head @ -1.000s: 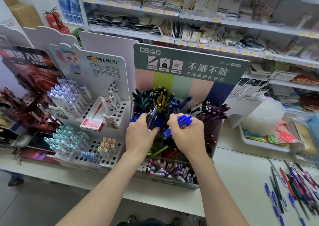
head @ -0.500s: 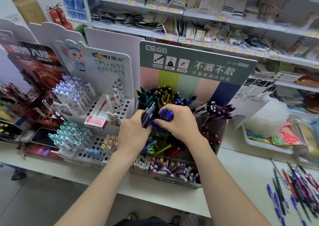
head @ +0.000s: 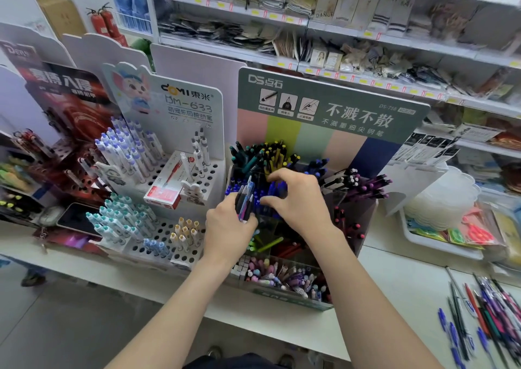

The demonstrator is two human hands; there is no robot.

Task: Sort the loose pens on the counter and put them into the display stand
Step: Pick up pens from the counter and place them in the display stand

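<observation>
Left grip round pens, white shop counter

The right hand covers the blue pens so that any pinch by its curled fingers cannot be told, the left hand hides the lower ends of its bundle of pens, and the loose pens on the tabletop are blurred and cut off by the right edge.

Stocked white shop shelves behind; grey floor; red extinguishers.
</observation>
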